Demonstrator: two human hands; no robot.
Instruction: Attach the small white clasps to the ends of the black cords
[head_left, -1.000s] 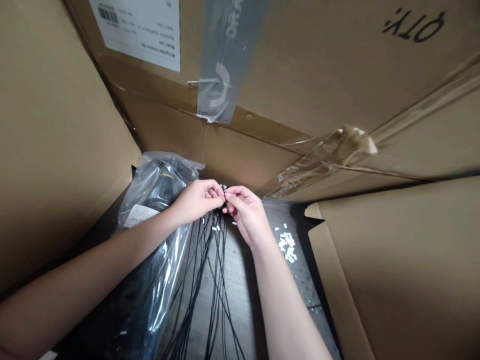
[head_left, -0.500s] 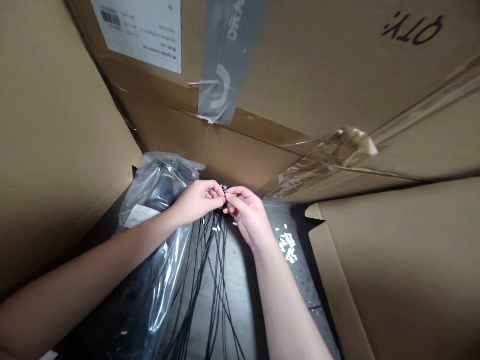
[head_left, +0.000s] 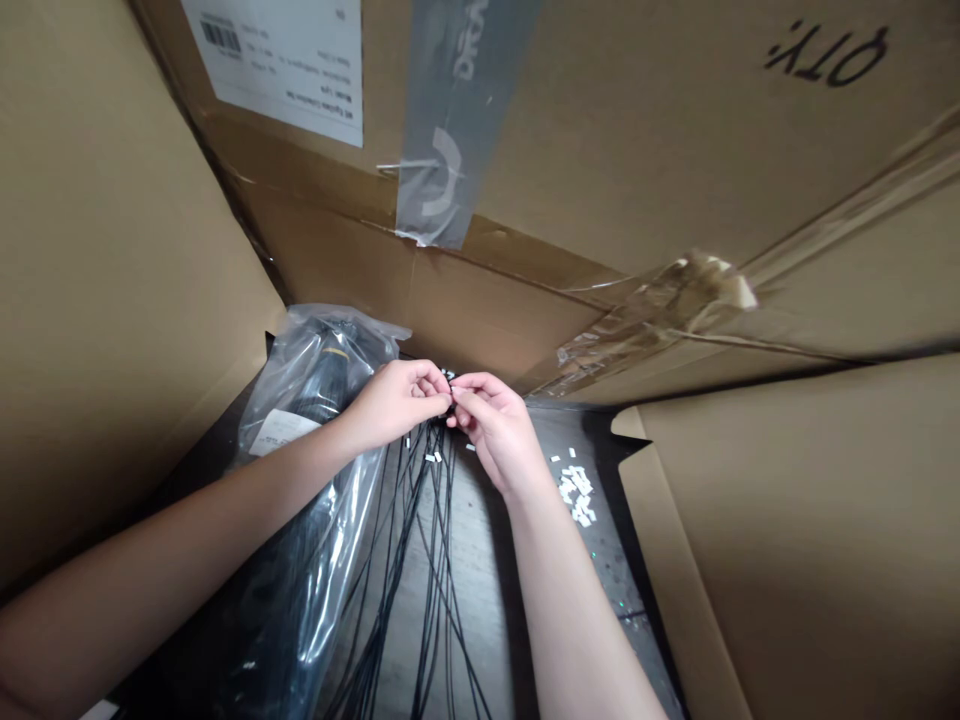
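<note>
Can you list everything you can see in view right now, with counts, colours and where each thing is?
black cords: many, black, running down from between the hands
small white pieces: many, white, scattered right of the cords, a few near the hands
clear plastic bag: one, transparent, wrapping a black item, left of the cords
bag label: one, white, on the bag
cardboard box flaps: several, brown, surrounding the scene
barcode label: one, white, top of the cardboard
grey tape: one strip, grey, top centre
clear packing tape: one torn strip, clear, right of centre
left hand: one, pinching the cords
right hand: one, pinching the cords
</note>
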